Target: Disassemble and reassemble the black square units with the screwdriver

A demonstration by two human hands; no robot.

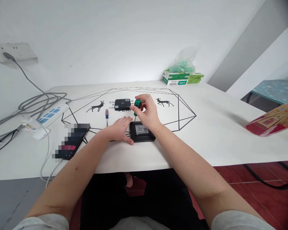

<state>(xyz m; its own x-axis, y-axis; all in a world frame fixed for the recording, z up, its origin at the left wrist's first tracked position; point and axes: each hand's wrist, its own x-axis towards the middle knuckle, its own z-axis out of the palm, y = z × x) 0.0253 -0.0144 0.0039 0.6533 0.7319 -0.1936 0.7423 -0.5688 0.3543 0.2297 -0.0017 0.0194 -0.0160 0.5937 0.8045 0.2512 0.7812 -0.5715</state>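
A black box-like device with a white label lies on the white table. My right hand is closed round the green handle of a screwdriver, whose shaft points down at the device's upper left corner; the tip's exact contact is too small to tell. My left hand lies with its fingers spread at the device's left edge. Behind my hands is a second flat black device with small stickers. Another screwdriver, with a red and blue handle, lies beyond my left hand, its lower end hidden.
A phone lies left of my forearm. Farther left are a power strip and coiled grey cables. Green and white boxes with a plastic bag stand at the back. A red and yellow package is at the right.
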